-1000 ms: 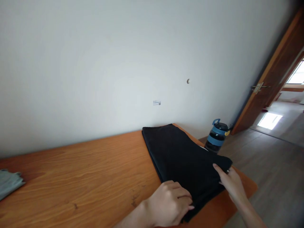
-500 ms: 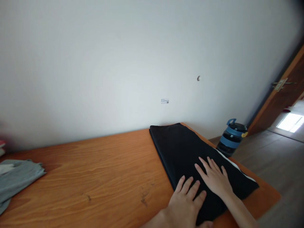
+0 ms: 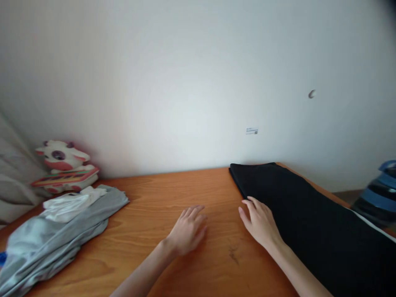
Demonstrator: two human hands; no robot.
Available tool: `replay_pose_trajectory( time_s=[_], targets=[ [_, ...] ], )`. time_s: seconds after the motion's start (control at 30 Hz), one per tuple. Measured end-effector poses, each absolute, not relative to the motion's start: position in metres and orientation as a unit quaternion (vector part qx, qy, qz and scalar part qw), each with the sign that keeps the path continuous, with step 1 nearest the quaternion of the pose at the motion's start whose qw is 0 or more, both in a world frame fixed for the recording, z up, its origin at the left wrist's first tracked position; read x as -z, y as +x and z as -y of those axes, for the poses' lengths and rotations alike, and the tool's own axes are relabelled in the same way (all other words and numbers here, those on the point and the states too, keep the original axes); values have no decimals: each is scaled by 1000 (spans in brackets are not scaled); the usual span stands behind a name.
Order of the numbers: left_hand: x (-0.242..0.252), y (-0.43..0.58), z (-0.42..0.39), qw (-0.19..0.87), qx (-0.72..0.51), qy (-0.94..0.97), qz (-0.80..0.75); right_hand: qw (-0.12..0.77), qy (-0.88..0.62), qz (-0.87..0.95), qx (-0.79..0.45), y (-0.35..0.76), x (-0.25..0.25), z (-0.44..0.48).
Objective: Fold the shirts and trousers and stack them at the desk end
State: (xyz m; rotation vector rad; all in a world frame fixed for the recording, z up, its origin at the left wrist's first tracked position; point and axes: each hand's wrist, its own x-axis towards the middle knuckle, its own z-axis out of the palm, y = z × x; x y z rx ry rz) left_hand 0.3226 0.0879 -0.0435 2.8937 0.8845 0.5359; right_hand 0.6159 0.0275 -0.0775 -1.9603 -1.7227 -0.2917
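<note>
A folded black garment [image 3: 297, 206] with a white stripe along its right edge lies flat at the right of the wooden table [image 3: 136, 251]. Over the garment's left edge is my right hand [image 3: 261, 220], fingers apart and holding nothing; whether it touches the cloth I cannot tell. My left hand [image 3: 187, 231], slightly blurred, hovers over bare wood left of it, open with loosely bent fingers. Farther left lie a crumpled grey garment [image 3: 71, 239] and a white cloth [image 3: 72, 204] on top of it, both apart from my hands.
A cow-shaped toy keyboard [image 3: 68, 167] stands at the back left, beside a pale curtain-like cloth [image 3: 15, 173]. At the far right is a blue and black water bottle [image 3: 379, 194]. A white wall [image 3: 173, 82] runs behind the table.
My view has swung left, bringing the toy and more of the grey garment into sight. Both hands have left their spread position on the black garment and moved left.
</note>
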Motion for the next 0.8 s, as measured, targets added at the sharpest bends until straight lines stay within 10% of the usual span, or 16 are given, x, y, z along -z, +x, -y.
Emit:
replay_pose_trajectory(
  time_s=[0.8],
  targets=[
    [66,138,-102,51,-314,818,-479,429,-539,724,-44,475,133,-98]
  ],
)
